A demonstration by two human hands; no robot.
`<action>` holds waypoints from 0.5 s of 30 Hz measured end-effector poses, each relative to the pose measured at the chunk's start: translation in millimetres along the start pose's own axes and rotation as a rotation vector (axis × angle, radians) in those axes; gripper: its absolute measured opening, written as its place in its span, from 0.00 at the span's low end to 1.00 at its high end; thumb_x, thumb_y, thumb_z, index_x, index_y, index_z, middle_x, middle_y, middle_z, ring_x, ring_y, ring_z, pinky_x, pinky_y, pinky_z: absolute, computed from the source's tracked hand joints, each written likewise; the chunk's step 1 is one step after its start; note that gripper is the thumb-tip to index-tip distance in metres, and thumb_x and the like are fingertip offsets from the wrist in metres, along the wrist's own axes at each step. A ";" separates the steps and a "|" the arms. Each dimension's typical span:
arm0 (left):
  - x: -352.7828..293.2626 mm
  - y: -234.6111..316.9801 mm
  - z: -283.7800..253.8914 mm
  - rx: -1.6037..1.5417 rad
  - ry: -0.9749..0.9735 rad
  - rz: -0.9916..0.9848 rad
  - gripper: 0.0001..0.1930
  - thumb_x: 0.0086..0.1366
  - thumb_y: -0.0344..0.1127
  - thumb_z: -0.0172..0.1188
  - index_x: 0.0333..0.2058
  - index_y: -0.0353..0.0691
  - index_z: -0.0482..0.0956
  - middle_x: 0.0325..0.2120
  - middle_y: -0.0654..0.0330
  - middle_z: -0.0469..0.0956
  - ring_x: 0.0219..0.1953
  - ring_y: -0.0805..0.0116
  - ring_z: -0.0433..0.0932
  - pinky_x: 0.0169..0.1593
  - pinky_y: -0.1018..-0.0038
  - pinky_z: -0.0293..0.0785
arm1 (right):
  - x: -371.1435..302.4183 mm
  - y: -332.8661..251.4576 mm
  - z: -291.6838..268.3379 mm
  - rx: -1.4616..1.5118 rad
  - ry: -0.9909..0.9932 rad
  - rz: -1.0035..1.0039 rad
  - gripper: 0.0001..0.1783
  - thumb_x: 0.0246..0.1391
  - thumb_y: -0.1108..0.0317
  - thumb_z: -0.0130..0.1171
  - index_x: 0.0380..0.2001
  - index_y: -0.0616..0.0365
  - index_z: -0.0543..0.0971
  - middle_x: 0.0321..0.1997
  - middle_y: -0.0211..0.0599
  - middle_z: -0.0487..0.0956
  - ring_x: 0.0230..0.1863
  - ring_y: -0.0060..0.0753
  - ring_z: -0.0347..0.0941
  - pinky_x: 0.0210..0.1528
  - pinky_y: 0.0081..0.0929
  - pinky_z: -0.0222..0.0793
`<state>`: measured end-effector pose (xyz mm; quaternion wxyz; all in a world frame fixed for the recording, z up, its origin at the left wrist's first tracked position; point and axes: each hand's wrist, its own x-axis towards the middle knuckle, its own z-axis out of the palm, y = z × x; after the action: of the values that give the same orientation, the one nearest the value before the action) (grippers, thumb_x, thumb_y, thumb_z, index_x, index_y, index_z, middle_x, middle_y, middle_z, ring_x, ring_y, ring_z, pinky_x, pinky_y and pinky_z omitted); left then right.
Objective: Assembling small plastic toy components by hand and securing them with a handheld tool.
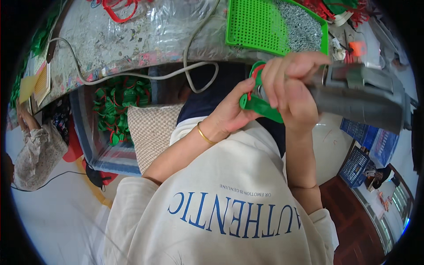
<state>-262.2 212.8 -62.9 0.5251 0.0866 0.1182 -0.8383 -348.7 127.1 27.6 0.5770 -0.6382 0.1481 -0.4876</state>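
Observation:
A green plastic piece with a red part on it [265,108] sits in my left hand [233,108], its fingers and thumb closed around the side nearest them. My right hand [295,95] is wrapped around the front of a dark grey power screwdriver [357,99], which lies sideways and is smeared by motion. The tool's front end is against or very close to the green piece; my right fingers hide the exact contact. Just beyond my hands, a bright green perforated tray [258,26] holds a heap of small silvery screws [302,28] at its right side.
A light grey cable [145,77] loops over the plastic-covered table [145,39]. Left of my lap, a blue-edged bin [90,137] holds several green and red pieces [119,106], beside a woven cushion [152,132]. Another person's sleeve [35,154] shows far left. Blue crates [353,165] stand at right.

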 end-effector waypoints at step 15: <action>-10.9 23.5 9.2 -0.063 -0.286 -0.104 0.38 0.60 0.58 0.54 0.58 0.33 0.62 0.51 0.36 0.69 0.53 0.44 0.71 0.58 0.54 0.67 | 102.4 -58.8 -64.2 0.049 0.224 0.053 0.10 0.53 0.69 0.59 0.36 0.65 0.75 0.21 0.26 0.66 0.26 0.22 0.62 0.37 0.26 0.59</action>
<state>-236.4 209.6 -53.7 0.4951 -0.0566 0.0726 -0.8639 -372.4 29.1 116.6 0.5850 -0.5615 0.2166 -0.5437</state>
